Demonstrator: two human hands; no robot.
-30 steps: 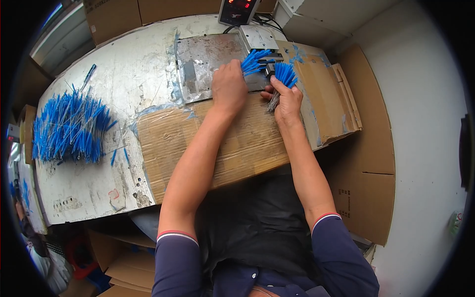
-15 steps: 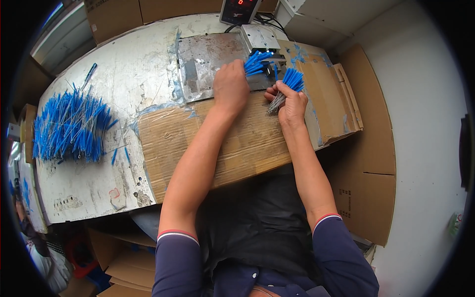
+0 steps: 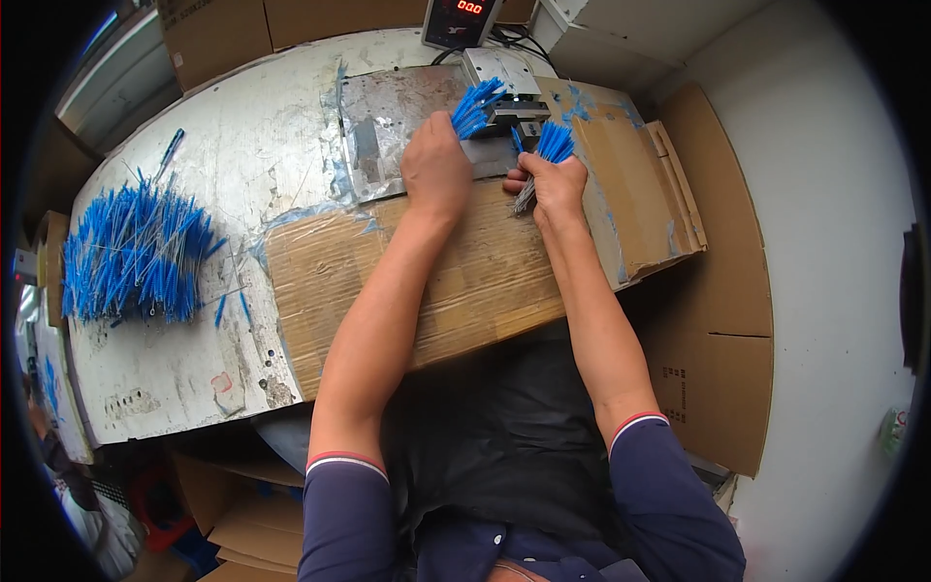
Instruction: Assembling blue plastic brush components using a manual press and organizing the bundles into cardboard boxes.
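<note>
My left hand (image 3: 436,167) is closed round a bundle of small blue wire brushes (image 3: 475,109), whose bristle ends fan up and away from me beside a small metal machine (image 3: 502,73). Just right of it, my right hand (image 3: 555,186) grips a second bundle of blue brushes (image 3: 556,143) with the bare wire stems (image 3: 525,198) pointing down towards me. Near its thumb a single blue brush (image 3: 517,142) stands apart from that bundle, at the front of the machine. The fingertips of my left hand are hidden behind the hand.
A large heap of blue brushes (image 3: 136,252) lies on the white worktable (image 3: 218,369) at left, with a pen (image 3: 173,150) behind it. Cardboard (image 3: 417,281) covers the near table edge. A metal plate (image 3: 388,102) lies left of the machine; a red digital display (image 3: 464,21) stands behind.
My left hand and its bundle have shifted left, away from the machine's front. My right hand has moved slightly left and farther from me. The red display reading has changed.
</note>
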